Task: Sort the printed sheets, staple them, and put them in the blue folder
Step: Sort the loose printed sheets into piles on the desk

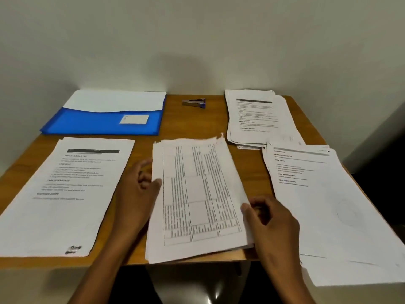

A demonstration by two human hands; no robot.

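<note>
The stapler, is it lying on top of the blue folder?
No, the stapler lies on the bare wooden table, to the right of the blue folder and apart from it.

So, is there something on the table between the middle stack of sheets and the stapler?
Nothing visible. The middle stack, held at its edges by the left hand and right hand, lies nearer the front. Only bare table shows between its far edge and the stapler. The blue folder lies off to the left.

matt wooden table (140,148), glossy blue plastic folder (92,123), paper sheets (197,194)
</note>
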